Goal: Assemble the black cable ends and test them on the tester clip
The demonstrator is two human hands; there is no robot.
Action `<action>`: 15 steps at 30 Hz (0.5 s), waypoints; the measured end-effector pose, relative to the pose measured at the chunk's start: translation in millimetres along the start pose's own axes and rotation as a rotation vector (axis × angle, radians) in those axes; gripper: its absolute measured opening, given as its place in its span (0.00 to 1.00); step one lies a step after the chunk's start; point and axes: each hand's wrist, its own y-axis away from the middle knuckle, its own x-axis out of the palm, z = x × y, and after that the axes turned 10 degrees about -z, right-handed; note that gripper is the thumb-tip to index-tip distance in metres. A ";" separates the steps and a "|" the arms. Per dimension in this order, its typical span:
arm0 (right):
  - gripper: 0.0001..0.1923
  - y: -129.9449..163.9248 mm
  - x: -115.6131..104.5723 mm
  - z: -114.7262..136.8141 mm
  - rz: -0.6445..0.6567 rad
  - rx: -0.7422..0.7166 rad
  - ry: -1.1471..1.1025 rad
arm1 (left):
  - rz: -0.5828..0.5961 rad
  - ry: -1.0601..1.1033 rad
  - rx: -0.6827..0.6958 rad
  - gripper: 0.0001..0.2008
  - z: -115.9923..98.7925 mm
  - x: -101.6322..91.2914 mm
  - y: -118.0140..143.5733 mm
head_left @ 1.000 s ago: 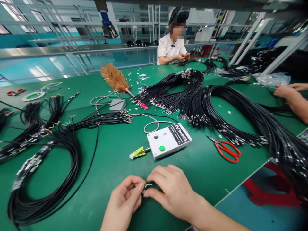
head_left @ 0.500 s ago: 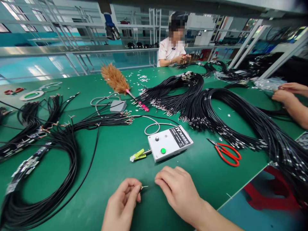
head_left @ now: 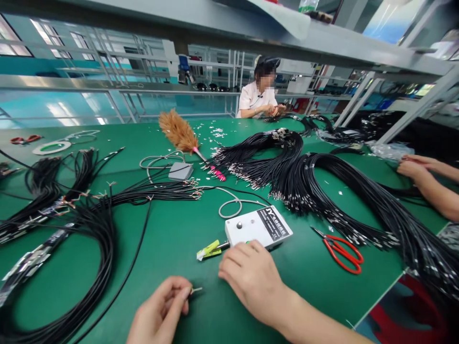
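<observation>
My left hand [head_left: 163, 308] is closed in a pinch near the front of the green table. A short piece of cable end [head_left: 196, 290] with thin pale wires sticks out past its thumb and forefinger; the rest of it is hidden by the hand. My right hand [head_left: 251, 282] is bent with its fingers together, just in front of a white control box [head_left: 236, 233] with a black label. It covers most of the green button. I cannot see whether anything is inside these fingers. A yellow-green clip [head_left: 208, 250] sits at the end of the box's shaft.
Red-handled scissors [head_left: 344, 253] lie to the right. Black cable bundles [head_left: 103, 239] are at left, with more black cables [head_left: 304, 177] behind the box. A grey pedal [head_left: 180, 170] and a feather duster [head_left: 178, 131] lie farther back. A co-worker's hands [head_left: 418, 169] are at right; another person [head_left: 256, 98] sits opposite.
The view has tilted up, so the table sits lower. My right hand has moved onto the front of the box, over the green button. My left hand has shifted left, still pinching the cable end.
</observation>
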 end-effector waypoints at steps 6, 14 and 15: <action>0.06 -24.5 23.5 -8.3 0.096 -0.071 0.113 | -0.026 0.094 -0.131 0.26 -13.6 -4.7 -22.2; 0.03 -35.2 27.3 -11.1 0.221 -0.122 0.155 | -0.038 0.076 -0.113 0.22 -14.7 -0.1 -41.3; 0.04 -37.1 27.4 -11.4 0.236 -0.132 0.155 | -0.042 0.065 -0.102 0.22 -14.6 1.0 -43.3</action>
